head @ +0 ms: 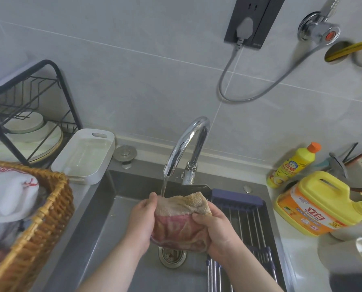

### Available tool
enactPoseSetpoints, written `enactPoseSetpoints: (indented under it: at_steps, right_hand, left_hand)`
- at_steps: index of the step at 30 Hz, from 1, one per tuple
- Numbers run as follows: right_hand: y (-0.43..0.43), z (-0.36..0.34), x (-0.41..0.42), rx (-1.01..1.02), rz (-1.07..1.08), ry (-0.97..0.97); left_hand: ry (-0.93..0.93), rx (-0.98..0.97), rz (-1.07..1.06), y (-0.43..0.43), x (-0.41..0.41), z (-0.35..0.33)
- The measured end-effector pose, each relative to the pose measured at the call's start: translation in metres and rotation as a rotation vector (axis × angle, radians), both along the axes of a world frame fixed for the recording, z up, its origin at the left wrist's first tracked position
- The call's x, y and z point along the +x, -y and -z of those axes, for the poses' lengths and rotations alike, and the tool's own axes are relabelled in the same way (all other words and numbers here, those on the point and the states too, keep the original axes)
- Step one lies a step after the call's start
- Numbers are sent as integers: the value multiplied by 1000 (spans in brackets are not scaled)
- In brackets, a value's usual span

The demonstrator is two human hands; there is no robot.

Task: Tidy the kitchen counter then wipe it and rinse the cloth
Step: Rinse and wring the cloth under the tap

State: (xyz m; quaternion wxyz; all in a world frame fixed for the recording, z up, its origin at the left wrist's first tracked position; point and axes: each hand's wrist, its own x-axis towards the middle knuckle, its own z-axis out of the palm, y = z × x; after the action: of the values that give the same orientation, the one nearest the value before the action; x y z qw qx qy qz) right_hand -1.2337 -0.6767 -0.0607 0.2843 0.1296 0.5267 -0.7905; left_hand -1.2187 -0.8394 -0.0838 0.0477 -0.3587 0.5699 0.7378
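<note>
The cloth [181, 220], tan and fuzzy along its top and pink with a faded pattern below, is held bunched over the middle of the sink [112, 218], directly above the drain [172, 255]. It is gripped from both sides: the left hand [143, 220] is curled around its left edge with the thumb pressed against the upper corner, and the right hand [217, 230] is closed around its right edge, the thumb laid across the front. A thin stream of water [164, 187] is seen falling from the chrome faucet [186, 148] at the sink's back edge and meeting the cloth's top left corner, just beside the left thumb.

Across the right half of the sink a metal roll-up rack [251, 218] with a dark blue end bar is laid. On the counter at the sink's back left corner a white plastic tray [85, 154] is placed, and behind it a black wire dish rack [28, 106] holding plates. A wicker basket [47, 207] stands along the left edge, with what appears to be white fabric inside, though it is partly cut off. On the counter to the right, a yellow bottle [291, 165] with an orange cap stands near the back wall, and a large yellow detergent jug [321, 203] is set in front of it.
</note>
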Motion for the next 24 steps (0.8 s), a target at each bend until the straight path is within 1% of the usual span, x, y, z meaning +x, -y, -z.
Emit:
enactPoseSetpoints:
  at_steps: [3, 6, 9, 10, 13, 16, 20, 22, 24]
  right_hand:
    - [9, 3, -1, 76, 19, -8]
    - [17, 1, -4, 223, 7, -70]
    - [27, 3, -10, 383, -49, -132]
    - [32, 3, -12, 409, -56, -152]
    - [45, 8, -14, 373, -69, -158]
    - [53, 8, -15, 341, -56, -115]
    - [59, 9, -16, 455, -27, -113]
    - [58, 8, -16, 506, -55, -151]
    - [55, 3, -17, 571, -108, -213]
  left_hand:
    - [-25, -44, -33, 8, 2, 2]
    - [-62, -67, -64, 16, 6, 2]
    - [-88, -38, -91, 20, 11, -5]
    - [-98, -39, -81, 22, 12, -6]
    - [-122, -101, -28, 29, 16, -7]
    - [-122, -126, -72, 35, 17, -3]
    - [-123, -115, -142, 40, 16, 3]
    - [-134, -107, -155, 41, 15, 3]
    - [-154, -144, -135, 42, 14, 3]
